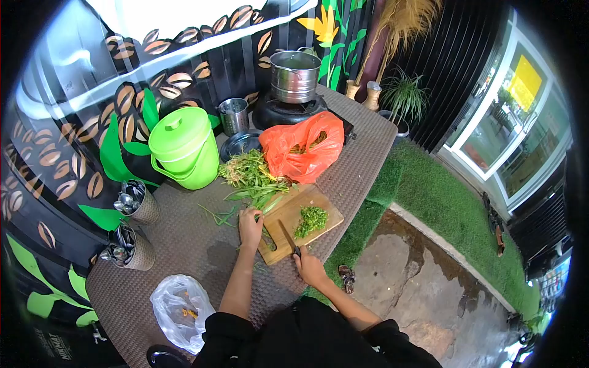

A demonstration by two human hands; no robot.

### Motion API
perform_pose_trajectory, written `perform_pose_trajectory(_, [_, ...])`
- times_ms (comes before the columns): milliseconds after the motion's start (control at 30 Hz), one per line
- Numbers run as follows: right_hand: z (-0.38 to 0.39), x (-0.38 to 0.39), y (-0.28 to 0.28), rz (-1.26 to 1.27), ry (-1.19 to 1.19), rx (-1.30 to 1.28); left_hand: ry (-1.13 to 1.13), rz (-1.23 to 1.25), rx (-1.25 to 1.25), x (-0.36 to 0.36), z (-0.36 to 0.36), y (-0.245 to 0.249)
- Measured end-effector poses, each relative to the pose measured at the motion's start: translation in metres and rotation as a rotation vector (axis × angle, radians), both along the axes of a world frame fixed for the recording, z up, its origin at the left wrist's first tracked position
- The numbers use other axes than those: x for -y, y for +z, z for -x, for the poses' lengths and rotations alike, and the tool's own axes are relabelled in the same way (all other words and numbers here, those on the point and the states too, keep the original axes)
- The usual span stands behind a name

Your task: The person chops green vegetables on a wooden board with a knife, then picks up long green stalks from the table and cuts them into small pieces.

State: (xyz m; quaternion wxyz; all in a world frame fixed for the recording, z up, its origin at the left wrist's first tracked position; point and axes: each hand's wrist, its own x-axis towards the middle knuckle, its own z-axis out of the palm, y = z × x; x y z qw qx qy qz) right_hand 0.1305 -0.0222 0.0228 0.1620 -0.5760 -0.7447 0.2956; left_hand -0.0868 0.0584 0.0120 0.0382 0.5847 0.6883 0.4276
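My right hand (310, 268) grips a knife (286, 235) by its dark handle, the blade lying over the wooden cutting board (280, 214). At the board's left edge, my left hand (250, 227) is closed round the ends of some green leaves. A pile of chopped greens (311, 221) rests on the right half of the board. Just beyond the board, a heap of uncut leafy greens (256, 175) spreads over its far edge. Behind the board sits an orange plastic bag (305, 150) with something greenish-brown inside.
A lidded green bucket (184, 147), a metal cup (234, 116) and a steel pot (295, 76) on a burner stand along the back. Two woven holders (140, 254) with spoons are at the left. A clear plastic bag (179, 310) lies near the front edge.
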Motion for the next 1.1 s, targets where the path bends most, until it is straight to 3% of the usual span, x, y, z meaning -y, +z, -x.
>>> perform_pose_trajectory(200, [-0.002, -0.004, -0.002, 0.013, -0.038, 0.018, -0.011, 0.146, -0.060, -0.002, -0.004, 0.010])
perform_pose_trajectory(367, [-0.004, -0.002, -0.005, -0.027, 0.104, 0.005, -0.003, 0.167, -0.192, -0.004, -0.010, 0.010])
perform_pose_trajectory(467, [-0.005, -0.008, -0.006, -0.025, -0.023, 0.010, -0.046, 0.154, -0.056, -0.003, -0.015, 0.018])
perform_pose_trajectory(533, [-0.009, -0.013, -0.003, -0.027, -0.033, 0.018, -0.151, 0.019, 0.426, 0.001, -0.023, 0.026])
perform_pose_trajectory(667, [-0.013, -0.010, -0.004, -0.035, 0.020, -0.012, -0.289, -0.033, 0.586, 0.009, -0.033, 0.030])
perform_pose_trajectory(733, [-0.013, -0.009, -0.004, -0.045, 0.061, -0.030, -0.359, 0.042, 0.879, 0.015, -0.036, 0.025])
perform_pose_trajectory(833, [-0.013, -0.010, 0.001, 0.006, -0.008, -0.022, -0.369, 0.045, 1.036, 0.023, -0.041, 0.016])
perform_pose_trajectory(967, [-0.017, -0.011, 0.004, -0.013, 0.001, 0.003, -0.401, -0.013, 1.037, 0.033, -0.046, 0.007])
perform_pose_trajectory(1067, [-0.019, -0.010, 0.001, -0.033, 0.090, 0.012, -0.296, -0.034, 0.917, 0.038, -0.048, 0.012])
perform_pose_trajectory(1100, [-0.019, -0.010, 0.000, -0.028, 0.118, 0.032, -0.230, -0.066, 0.717, 0.040, -0.049, 0.019])
